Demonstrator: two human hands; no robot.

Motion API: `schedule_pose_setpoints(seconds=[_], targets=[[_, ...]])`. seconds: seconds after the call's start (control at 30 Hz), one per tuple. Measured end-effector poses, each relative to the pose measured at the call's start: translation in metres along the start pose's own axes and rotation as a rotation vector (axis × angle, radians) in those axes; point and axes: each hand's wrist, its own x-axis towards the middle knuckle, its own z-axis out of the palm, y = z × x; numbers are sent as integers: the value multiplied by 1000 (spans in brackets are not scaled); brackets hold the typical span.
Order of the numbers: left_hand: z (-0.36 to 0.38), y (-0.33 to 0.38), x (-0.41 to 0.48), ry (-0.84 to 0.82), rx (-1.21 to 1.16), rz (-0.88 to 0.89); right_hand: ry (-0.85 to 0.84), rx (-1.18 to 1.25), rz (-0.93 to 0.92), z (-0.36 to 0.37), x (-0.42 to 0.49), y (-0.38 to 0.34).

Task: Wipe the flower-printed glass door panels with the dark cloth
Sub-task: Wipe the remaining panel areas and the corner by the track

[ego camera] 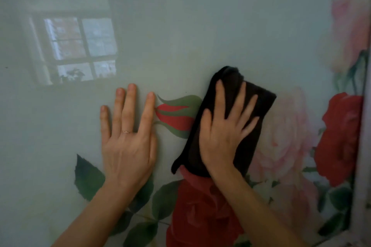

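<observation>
1. Dark cloth (265, 104) lies flat against the glass door panel (200, 26), right of the middle of our view, folded into an oblong.
2. Its long axis runs steeply along the glass. The near end sits by our wrist and the far end leans to the right past our fingertips, where a bunched fold shows.
3. Our right hand (220, 140) presses the cloth to the glass with its palm flat, its fingers straight and spread wide, and its thumb out to the left.
4. Just left of the cloth is a printed red rosebud (174, 116), its tip pointing left and its base hidden under the cloth's edge.
5. Our left hand (128, 142) rests flat on bare glass left of the bud, fingers straight and close together, with a thin ring (126, 132) on one.
6. A red rose print (200, 216) lies near us below the cloth, and a pale pink rose (285, 136) lies to its right.
7. A window reflection (74, 50) shows far left, and the door's frame (361, 166) runs along the right edge.
</observation>
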Motion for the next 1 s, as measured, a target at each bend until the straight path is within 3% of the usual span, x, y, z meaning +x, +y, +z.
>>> schedule_pose_setpoints(seconds=[0.1,0.17,0.23,0.37,0.43,0.5,0.67,0.73,0.83,1.0], targets=[[8,15,11,26,-9,6,-115,-18,-389,-6,-14,-11],[11,18,12,27,-8,-10,-132,1,-551,-10,0,0],[11,19,11,28,-12,-10,-94,-20,-536,-9,16,17],[13,21,11,46,-7,-23,22,7,-144,-4,34,34],[16,26,12,42,-15,-3,13,29,-57,-3,30,27],[22,37,13,32,-12,51,-23,9,-116,-5,21,20],[30,56,19,34,5,45,-129,-12,-536,-15,11,46],[30,56,18,30,-6,48,-124,-10,-592,-16,24,62],[29,56,19,26,-7,50,-61,-12,-474,-15,42,79],[34,70,21,24,-33,103,33,27,-27,-7,37,50]])
